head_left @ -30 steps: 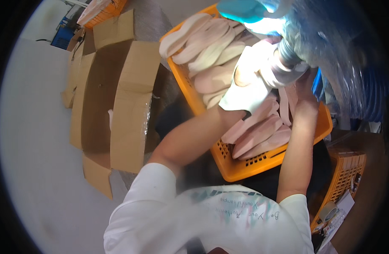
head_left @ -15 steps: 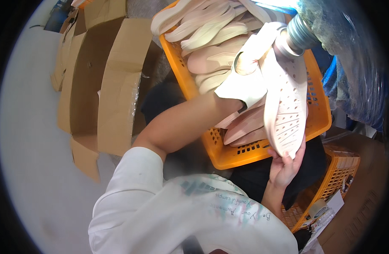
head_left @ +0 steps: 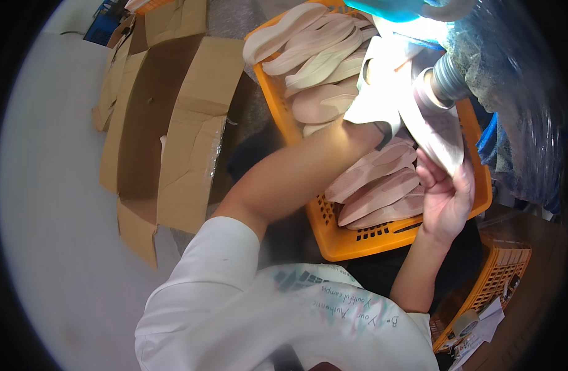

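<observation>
Both my hands are on a pale pink shoe sole, held tilted above an orange plastic crate. My left hand, in a white glove, is closed at the sole's far end; glare washes out its fingertips. My bare right hand pinches the near end between thumb and fingers. A grey ribbed metal pipe with a round mouth hangs right beside the sole and hides part of it. Beneath, several cream soles and pinkish soles lie stacked in the crate.
An open cardboard box stands to the left. A second orange crate at the lower right has a tape roll beside it. Clear plastic sheeting hangs at the right, near a bright light at the top.
The sole has turned from showing its perforated face to a steeper, edge-on tilt against the pipe mouth. My right hand has moved up and right with its near end.
</observation>
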Tool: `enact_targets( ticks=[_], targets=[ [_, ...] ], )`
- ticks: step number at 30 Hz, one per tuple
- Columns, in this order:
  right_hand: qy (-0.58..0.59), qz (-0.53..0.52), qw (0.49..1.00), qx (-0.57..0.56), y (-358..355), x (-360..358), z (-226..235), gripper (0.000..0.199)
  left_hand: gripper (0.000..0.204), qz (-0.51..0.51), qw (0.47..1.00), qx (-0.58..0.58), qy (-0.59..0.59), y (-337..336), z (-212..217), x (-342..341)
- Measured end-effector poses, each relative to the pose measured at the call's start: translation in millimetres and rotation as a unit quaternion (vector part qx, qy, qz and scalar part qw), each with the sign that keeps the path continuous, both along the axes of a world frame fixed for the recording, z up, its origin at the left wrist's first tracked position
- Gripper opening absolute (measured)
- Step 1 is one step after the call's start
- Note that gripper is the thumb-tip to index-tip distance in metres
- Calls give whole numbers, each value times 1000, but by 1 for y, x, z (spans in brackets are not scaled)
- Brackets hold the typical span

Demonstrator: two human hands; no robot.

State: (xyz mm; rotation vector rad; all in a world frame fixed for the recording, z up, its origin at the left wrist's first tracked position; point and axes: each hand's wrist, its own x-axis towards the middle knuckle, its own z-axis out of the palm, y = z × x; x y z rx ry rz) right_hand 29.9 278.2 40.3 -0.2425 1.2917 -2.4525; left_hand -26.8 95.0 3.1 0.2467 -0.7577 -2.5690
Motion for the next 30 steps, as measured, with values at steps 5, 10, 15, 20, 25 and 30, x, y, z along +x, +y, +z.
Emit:
enact_targets(
  ticks=[5,10,15,20,25,30],
  targets=[
    [17,55,998,-1,-11,-38,-14,49,51,54,997,26,-49,-29,15,0],
    [4,104,993,-55,-31,-52,-17,56,50,81,993,38,-75,-44,23,7],
    [0,64,998,-28,-45,-46,-16,50,49,94,990,43,-98,-53,20,7],
    [41,61,996,53,-45,-25,-17,48,49,74,988,-2,-139,-59,-5,30],
    [50,20,985,163,-10,32,-19,71,52,1,988,129,-83,-47,-10,65],
    [-7,26,974,225,72,51,11,77,50,-148,983,104,37,-31,0,65]
  ],
)
